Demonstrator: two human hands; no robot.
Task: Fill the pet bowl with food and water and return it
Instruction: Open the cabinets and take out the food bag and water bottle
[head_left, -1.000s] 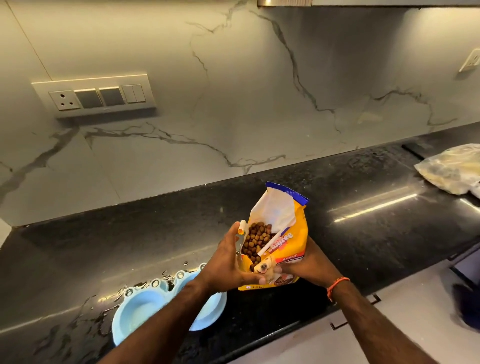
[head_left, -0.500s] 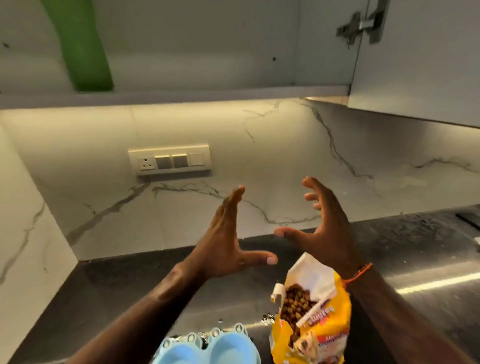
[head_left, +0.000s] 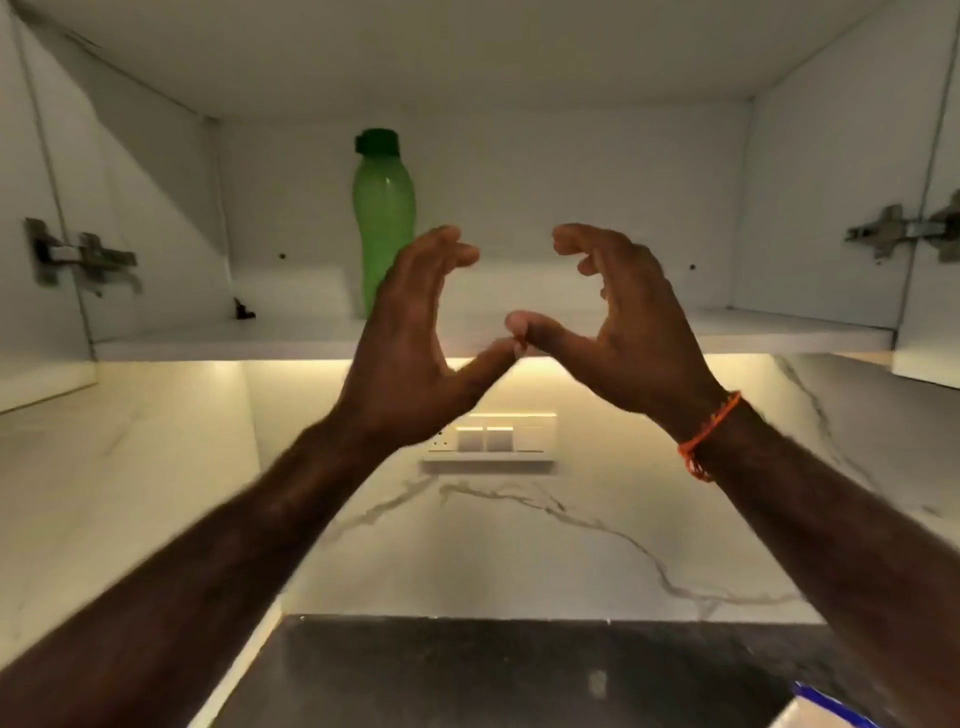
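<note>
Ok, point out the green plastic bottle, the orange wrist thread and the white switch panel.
green plastic bottle (head_left: 383, 208): head view, middle of its body.
orange wrist thread (head_left: 708, 435): head view, band across the right wrist.
white switch panel (head_left: 488, 439): head view, the switches on its face.

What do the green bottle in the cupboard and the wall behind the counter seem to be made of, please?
Tall green bottle with dark cap: likely translucent plastic, since light glows through its glossy body. White grey-veined wall: apparently polished marble or marble-look slab, judging by veins and sheen.

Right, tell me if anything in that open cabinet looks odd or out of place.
Only a small dark object lying on the shelf left of the upright green bottle; too blurred to identify. Nothing is spilled or tipped.
</note>
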